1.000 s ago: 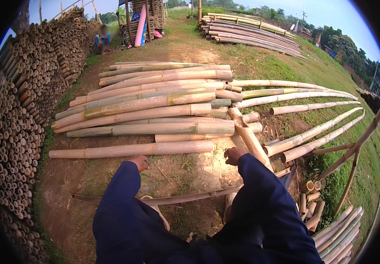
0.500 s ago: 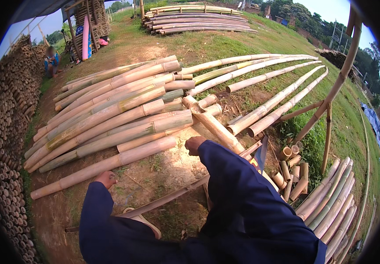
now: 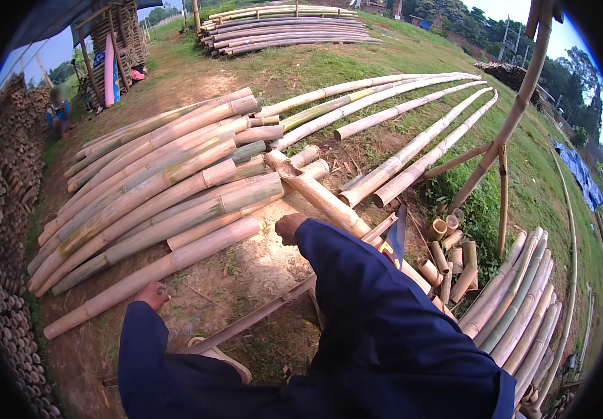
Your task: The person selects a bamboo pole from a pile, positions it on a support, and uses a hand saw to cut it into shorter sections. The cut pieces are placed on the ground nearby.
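Note:
My left hand (image 3: 153, 295), its fingers loosely curled, is just beside the nearest pale bamboo pole (image 3: 151, 277); no object shows in it, and I cannot tell whether it touches the pole. My right hand (image 3: 289, 228) is closed over the sawdust-strewn ground, past that pole's cut end, with nothing visible in it. Beyond it a thick bamboo piece with an open notch (image 3: 319, 195) slants toward me, partly behind my right sleeve. A saw with a blue blade (image 3: 401, 234) sits near its lower part, its red and yellow handle partly hidden by the sleeve.
Cut bamboo poles (image 3: 176, 164) lie piled at left, beside a tall stack of bamboo ends (image 3: 8, 209). Long poles (image 3: 403, 164) stretch away ahead. Short offcuts (image 3: 455, 258), a slanted post (image 3: 511, 133) and more poles (image 3: 507, 304) are at right. A bamboo strip (image 3: 263, 311) crosses near my shoe (image 3: 224, 359).
The whole view has shifted and tilted slightly, so the scene sits further left. Both hands stay in about the same places beside the poles.

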The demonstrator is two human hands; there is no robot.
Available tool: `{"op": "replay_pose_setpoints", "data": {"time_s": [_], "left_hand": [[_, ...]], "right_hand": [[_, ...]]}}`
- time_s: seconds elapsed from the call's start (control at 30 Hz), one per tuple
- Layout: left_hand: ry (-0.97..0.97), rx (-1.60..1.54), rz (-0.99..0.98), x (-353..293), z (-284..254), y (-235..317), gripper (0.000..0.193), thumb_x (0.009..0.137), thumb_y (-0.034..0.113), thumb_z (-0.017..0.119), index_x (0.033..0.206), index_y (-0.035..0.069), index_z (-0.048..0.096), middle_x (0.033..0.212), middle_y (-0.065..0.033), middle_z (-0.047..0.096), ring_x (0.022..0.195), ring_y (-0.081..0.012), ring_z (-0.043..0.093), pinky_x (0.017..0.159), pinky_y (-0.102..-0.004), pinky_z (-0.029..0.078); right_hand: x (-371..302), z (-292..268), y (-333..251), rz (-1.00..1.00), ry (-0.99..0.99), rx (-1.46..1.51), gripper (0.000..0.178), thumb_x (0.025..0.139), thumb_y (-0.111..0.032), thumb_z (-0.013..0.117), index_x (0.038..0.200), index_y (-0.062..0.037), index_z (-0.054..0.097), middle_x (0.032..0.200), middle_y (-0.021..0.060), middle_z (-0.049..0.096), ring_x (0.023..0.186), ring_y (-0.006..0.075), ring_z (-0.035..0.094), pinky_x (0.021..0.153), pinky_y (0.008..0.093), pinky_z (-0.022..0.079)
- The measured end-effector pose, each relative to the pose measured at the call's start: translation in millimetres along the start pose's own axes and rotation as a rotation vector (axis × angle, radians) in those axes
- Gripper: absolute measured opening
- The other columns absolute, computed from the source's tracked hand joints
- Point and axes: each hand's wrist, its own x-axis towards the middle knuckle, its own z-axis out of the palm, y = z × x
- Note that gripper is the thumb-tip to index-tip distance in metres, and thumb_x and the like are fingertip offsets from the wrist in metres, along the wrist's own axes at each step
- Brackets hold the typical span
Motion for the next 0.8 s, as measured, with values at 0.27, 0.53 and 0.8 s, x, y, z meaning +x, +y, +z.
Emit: {"op": "replay_pose_setpoints", "data": {"time_s": [0.27, 0.53, 0.8], "left_hand": [[0.017, 0.011, -0.001, -2.9, 0.3, -6.2, 0.054, 0.082, 0.027, 0.083, 0.126, -0.002, 0.068, 0.116, -0.0208, 0.074, 0.11, -0.0309, 0.071, 0.097, -0.0393, 0.054], [0.021, -0.024, 0.013, 3.6, 5.4, -15.1, 0.053, 0.082, 0.028, 0.083, 0.123, -0.003, 0.07, 0.114, -0.0186, 0.075, 0.108, -0.0298, 0.072, 0.096, -0.0389, 0.055], [0.021, 0.021, 0.019, 1.4, 1.3, -6.0, 0.054, 0.081, 0.027, 0.084, 0.124, -0.002, 0.07, 0.115, -0.0194, 0.075, 0.108, -0.0302, 0.072, 0.097, -0.0394, 0.055]], "right_hand": [[-5.8, -10.4, -6.2, 0.011, -0.032, -0.009, 0.023, 0.082, -0.019, 0.071, 0.1, -0.006, 0.076, 0.102, 0.0153, 0.076, 0.099, 0.0339, 0.074, 0.08, 0.0464, 0.059], [-0.4, 0.2, -0.9, 0.017, -0.001, 0.004, 0.026, 0.082, -0.027, 0.077, 0.099, -0.0071, 0.075, 0.098, 0.0156, 0.075, 0.098, 0.0357, 0.072, 0.082, 0.0478, 0.059], [-1.4, -4.4, -2.4, 0.041, -0.013, 0.007, 0.025, 0.082, -0.028, 0.078, 0.097, -0.0074, 0.075, 0.097, 0.0157, 0.075, 0.097, 0.0354, 0.073, 0.079, 0.0476, 0.059]]}}
